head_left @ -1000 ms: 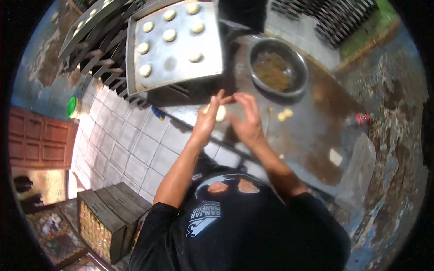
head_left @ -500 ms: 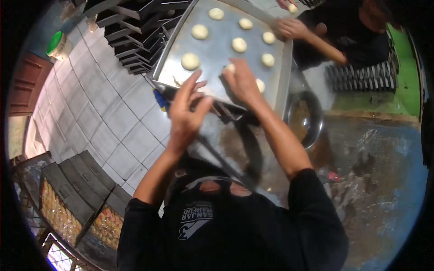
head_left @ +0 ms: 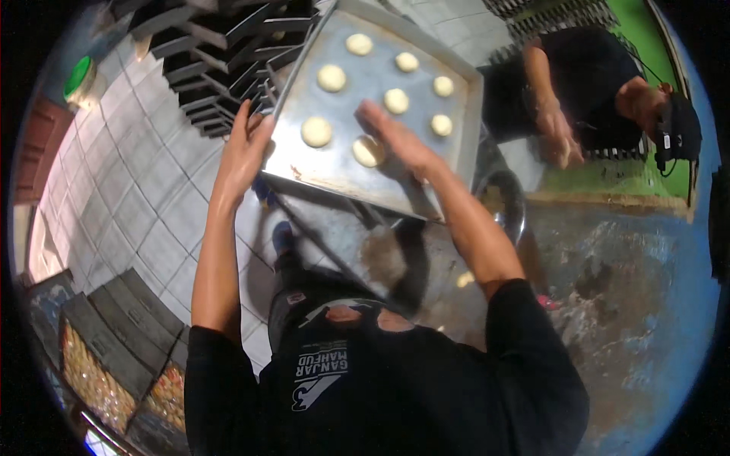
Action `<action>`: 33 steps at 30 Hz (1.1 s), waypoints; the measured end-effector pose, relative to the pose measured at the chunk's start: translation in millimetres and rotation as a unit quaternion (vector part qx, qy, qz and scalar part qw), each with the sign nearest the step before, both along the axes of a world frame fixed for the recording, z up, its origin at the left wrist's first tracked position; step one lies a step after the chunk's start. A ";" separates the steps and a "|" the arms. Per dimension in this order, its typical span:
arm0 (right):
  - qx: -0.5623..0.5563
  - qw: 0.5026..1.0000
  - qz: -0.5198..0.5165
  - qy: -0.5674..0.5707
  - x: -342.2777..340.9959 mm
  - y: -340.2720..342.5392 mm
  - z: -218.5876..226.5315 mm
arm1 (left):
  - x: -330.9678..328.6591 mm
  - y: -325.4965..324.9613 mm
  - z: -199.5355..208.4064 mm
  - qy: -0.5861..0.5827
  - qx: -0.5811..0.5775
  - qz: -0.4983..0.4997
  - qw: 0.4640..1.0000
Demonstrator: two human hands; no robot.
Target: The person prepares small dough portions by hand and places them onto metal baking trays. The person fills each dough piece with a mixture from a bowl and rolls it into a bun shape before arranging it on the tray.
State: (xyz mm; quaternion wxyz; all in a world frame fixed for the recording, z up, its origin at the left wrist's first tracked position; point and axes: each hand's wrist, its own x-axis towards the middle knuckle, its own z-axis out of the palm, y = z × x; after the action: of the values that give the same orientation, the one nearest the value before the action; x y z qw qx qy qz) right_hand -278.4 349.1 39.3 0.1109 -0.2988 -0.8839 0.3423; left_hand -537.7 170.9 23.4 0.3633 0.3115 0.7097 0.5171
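Upper middle of the frame: a metal baking tray [head_left: 456, 133] sits tilted on the wet grey bench [head_left: 608, 304], carrying seven pale round dough pieces. The right hand [head_left: 395, 137] stretches flat over the tray, fingers [head_left: 369, 114] spread wide and holding nothing, with one dough piece [head_left: 367, 152] just under its palm edge. The left hand [head_left: 245, 152] is open too, fingers up, pressed at the tray's left rim, near another dough piece [head_left: 316, 131]. A dark metal bowl [head_left: 511, 209] peeks out below the tray's lower right corner. Upper left, stacked dark racks [head_left: 213, 53] stand over the tiled floor [head_left: 137, 197]. Upper right, another person's hand [head_left: 559, 137] works at the far bench edge.
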 end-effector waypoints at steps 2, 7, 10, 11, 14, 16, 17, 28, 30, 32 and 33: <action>-0.134 0.972 -0.148 0.123 12.4 -19.2 39.4 | 5.7 19.0 -17.4 0.024 -0.045 -0.037 0.998; 0.052 0.986 -0.059 0.148 108.6 -147.3 60.8 | 14.1 -5.2 -50.9 -0.051 -0.031 -0.058 0.997; 0.074 0.981 -0.155 0.094 199.0 -208.7 42.0 | 58.3 -71.8 -65.9 -0.048 -0.094 -0.009 0.994; 0.148 0.973 -0.147 0.099 231.6 -221.7 25.0 | 81.3 -97.6 -60.0 -0.064 -0.119 0.024 0.991; 0.233 0.948 -0.213 0.045 313.4 -249.2 -54.8 | 128.0 -152.4 -52.6 -0.125 -0.048 0.077 0.988; 0.071 0.891 -0.444 0.065 359.3 -243.9 -97.4 | 142.1 -172.9 -56.4 -0.154 -0.041 0.127 0.979; 0.026 0.859 -0.499 0.114 373.5 -229.9 -86.1 | 147.1 -178.4 -51.8 -0.162 -0.039 0.151 0.974; 0.171 0.855 -0.470 0.138 389.6 -205.0 -89.8 | 103.1 -198.3 -82.2 -0.104 -0.094 0.075 0.987; 0.052 0.838 -0.526 0.134 386.2 -209.2 -68.4 | 128.6 -197.5 -77.0 -0.123 -0.100 0.145 0.977; 0.028 0.792 -0.594 0.134 404.9 -203.7 -70.6 | 107.3 -227.6 -69.9 -0.136 -0.068 0.157 0.976; 0.058 0.765 -0.626 0.138 422.0 -197.8 -85.7 | 105.8 -226.9 -69.1 -0.119 -0.041 0.179 0.976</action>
State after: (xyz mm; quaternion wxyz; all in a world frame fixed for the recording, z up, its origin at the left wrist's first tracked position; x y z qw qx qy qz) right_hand 143.6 151.3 -46.4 0.4386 -0.7286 -0.4933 0.1826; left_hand -431.9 -56.1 -45.7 0.3594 0.1001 0.7261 0.5776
